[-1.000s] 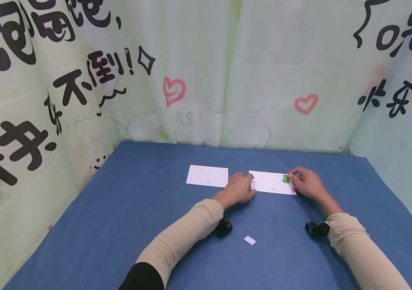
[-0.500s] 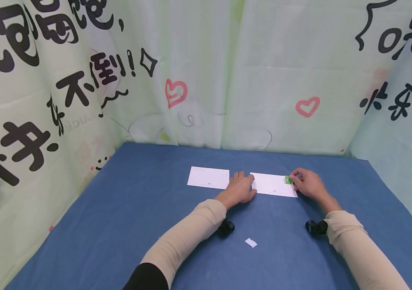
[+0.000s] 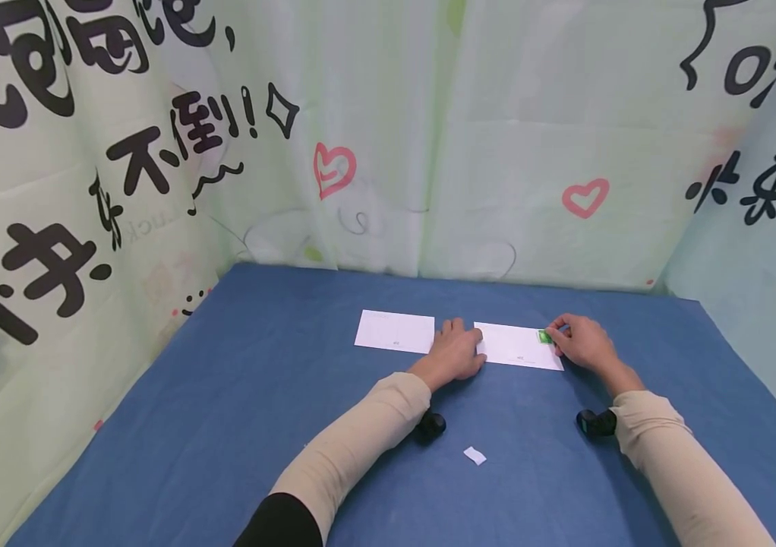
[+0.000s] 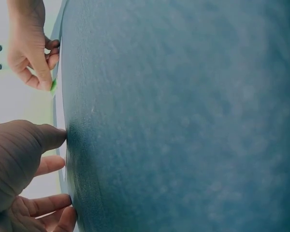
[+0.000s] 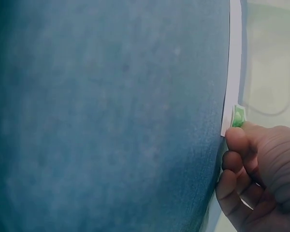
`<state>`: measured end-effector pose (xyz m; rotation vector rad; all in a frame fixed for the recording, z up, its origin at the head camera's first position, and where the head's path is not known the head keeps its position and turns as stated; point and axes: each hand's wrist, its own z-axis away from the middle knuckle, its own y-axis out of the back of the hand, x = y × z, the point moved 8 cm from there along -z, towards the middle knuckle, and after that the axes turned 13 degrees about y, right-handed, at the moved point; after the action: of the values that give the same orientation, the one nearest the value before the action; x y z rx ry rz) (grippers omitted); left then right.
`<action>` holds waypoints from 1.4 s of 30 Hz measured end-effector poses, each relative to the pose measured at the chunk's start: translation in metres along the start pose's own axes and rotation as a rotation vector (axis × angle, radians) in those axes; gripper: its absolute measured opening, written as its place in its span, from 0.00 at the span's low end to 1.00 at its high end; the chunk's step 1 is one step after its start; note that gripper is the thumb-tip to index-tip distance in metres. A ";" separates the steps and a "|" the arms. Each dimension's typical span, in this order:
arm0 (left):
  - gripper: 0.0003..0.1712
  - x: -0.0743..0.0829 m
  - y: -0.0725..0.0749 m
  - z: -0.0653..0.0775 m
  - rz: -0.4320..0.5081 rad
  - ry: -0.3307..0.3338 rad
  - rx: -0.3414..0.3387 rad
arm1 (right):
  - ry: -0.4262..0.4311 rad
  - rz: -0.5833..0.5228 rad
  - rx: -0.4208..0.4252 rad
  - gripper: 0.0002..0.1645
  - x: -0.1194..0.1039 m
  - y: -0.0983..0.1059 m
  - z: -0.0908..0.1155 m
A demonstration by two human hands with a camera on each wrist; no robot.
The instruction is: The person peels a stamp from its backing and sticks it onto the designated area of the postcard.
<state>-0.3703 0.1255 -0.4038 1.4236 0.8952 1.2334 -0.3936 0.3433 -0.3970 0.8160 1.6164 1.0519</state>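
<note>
It looked like a little booth, with pale green curtains (image 3: 497, 114) on three sides. The curtains had big black writing (image 3: 45, 262) and red hearts (image 3: 328, 176) on them, and a blue table (image 3: 210, 441) stood inside. You couldn't tell what bigger room it was in.

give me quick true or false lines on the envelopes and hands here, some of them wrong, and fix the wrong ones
1. The right hand pinches a green stamp. True.
2. The left hand is at the left end of the right envelope. True.
3. The left envelope lies overlapping the right envelope. False: they lie apart.
4. The white paper scrap lies farther from the person than both envelopes. False: it lies nearer.
5. The green stamp is over the right envelope's left end. False: it is at the right end.
</note>
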 end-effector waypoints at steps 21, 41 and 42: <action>0.23 0.003 -0.002 -0.001 -0.001 0.001 -0.006 | -0.001 0.050 -0.016 0.19 -0.002 0.002 0.001; 0.21 0.002 -0.001 -0.003 -0.024 0.016 -0.010 | -0.034 0.091 0.063 0.21 -0.006 0.006 0.000; 0.21 0.002 0.000 -0.003 -0.023 0.018 -0.010 | -0.044 0.083 0.062 0.21 -0.007 0.006 0.001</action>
<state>-0.3723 0.1281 -0.4037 1.3926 0.9139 1.2344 -0.3912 0.3401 -0.3888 0.9487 1.5962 1.0389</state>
